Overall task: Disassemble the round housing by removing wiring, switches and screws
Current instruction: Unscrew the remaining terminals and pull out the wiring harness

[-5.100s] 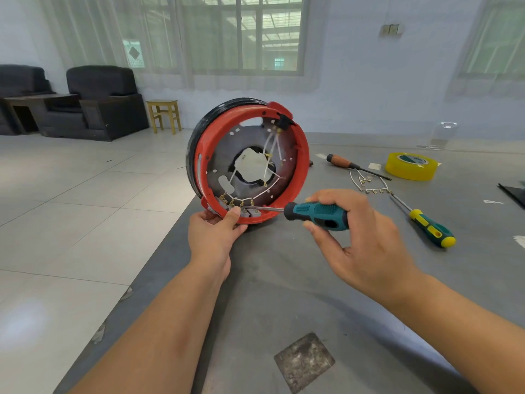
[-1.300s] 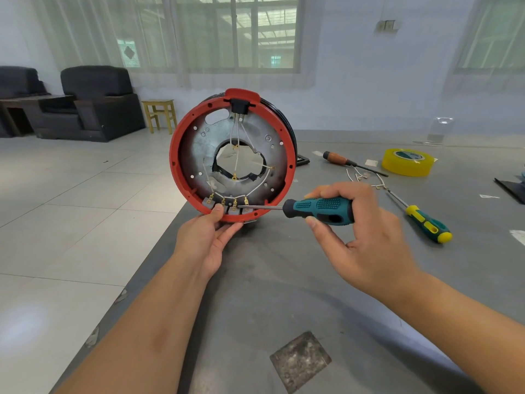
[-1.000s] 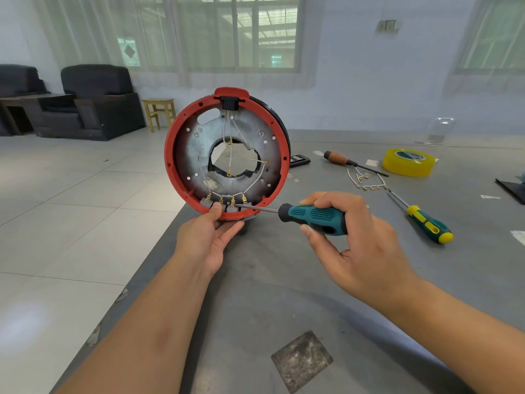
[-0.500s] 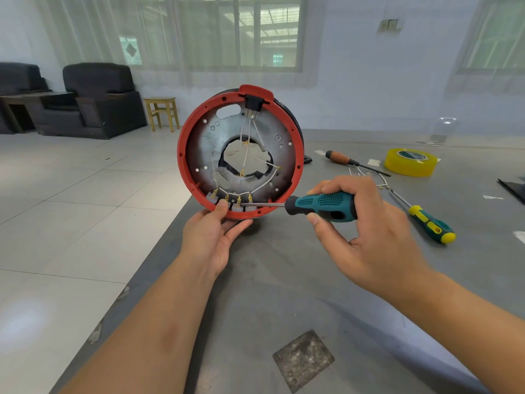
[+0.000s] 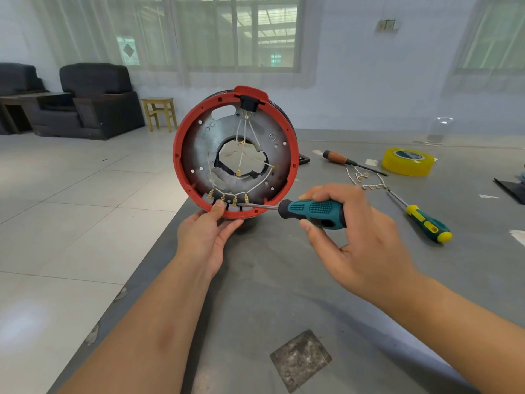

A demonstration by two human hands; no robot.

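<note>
A round red-rimmed housing with a grey metal plate (image 5: 199,143) stands on edge on the grey bench (image 5: 284,280), gripped at its lower rim by the left hand (image 5: 204,237), thumb beside the brass wire terminals (image 5: 227,199). The right hand (image 5: 360,240) curls its fingers (image 5: 326,191) around a teal-handled screwdriver (image 5: 312,210), its tip at those terminals.

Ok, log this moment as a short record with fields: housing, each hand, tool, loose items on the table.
housing: round red-rimmed housing stands on edge at the table edge, open side toward the camera, white wires attached
left hand: left hand holds the bottom rim, thumb by the terminals
right hand: right hand grips the teal screwdriver
tool tip: at the terminal row
loose items: yellow-green screwdriver, wooden-handled screwdriver, yellow tape roll, removed wires
</note>
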